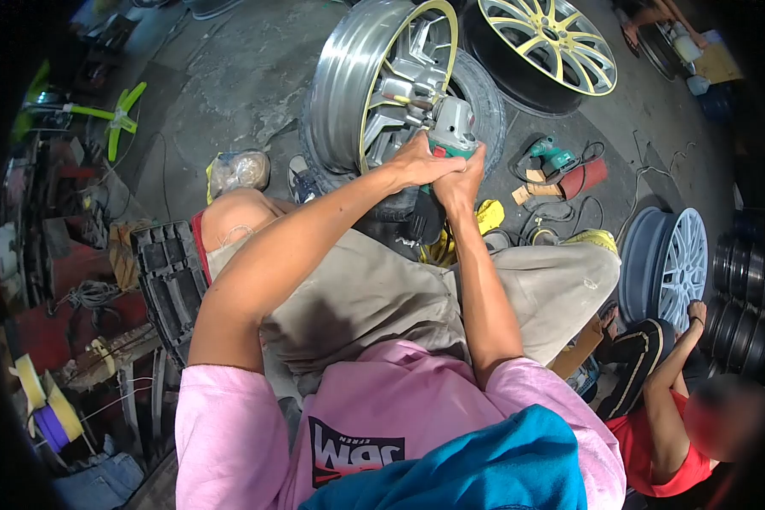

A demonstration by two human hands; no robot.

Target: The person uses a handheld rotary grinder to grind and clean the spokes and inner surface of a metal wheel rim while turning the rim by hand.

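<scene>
Both my hands are wrapped around a green and grey angle grinder (453,127). My left hand (416,163) grips it from the left, with the thumb stretched across the green body. On the right side, my right hand (461,183) is closed around it. The grinder's grey head points away from me, beside the spokes of a wheel rim (336,93) with a bright bare-metal barrel and a yellowish face edge. That rim stands upright against a tire (483,89). Whether the working tip touches the spokes I cannot tell.
A black rim with yellowish spokes (551,34) lies at the back. On the right are another green power tool (557,159), a sanding-paper roll (583,180) and cords. A person in red (667,442) handles a blue-grey rim (680,255). A green fan (121,119) stands left.
</scene>
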